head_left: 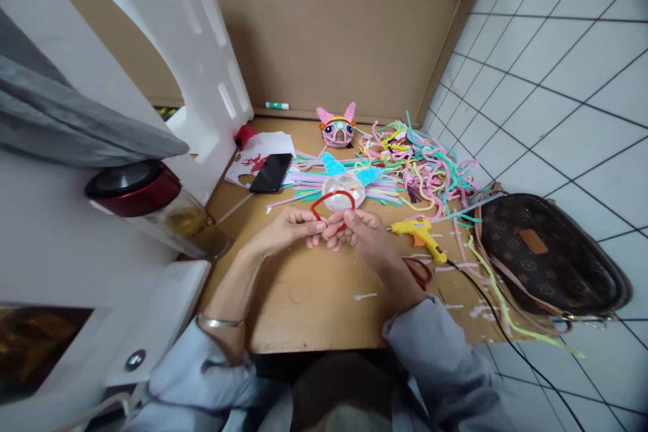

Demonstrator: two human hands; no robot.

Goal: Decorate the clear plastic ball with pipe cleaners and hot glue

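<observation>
A red pipe cleaner (333, 195), bent into an arch, is pinched at its two ends between my hands. My left hand (293, 227) closes thumb and fingers on its left end. On the other end, my right hand (357, 229) does the same, and the fingertips of both hands nearly meet. Just behind the arch sits a clear round ball (357, 197) with two blue fuzzy ears (368, 176). A yellow glue gun (412, 229) lies to the right of my right hand, with red-handled scissors (418, 273) partly hidden by my forearm.
Pipe cleaners (420, 155) are heaped at the back right, near a finished pink-eared figure (338, 131). A black phone (271, 173) lies on paper at left, beyond a glass bottle (187, 223). A brown handbag (551, 253) and the glue gun's cord (486, 297) occupy the right.
</observation>
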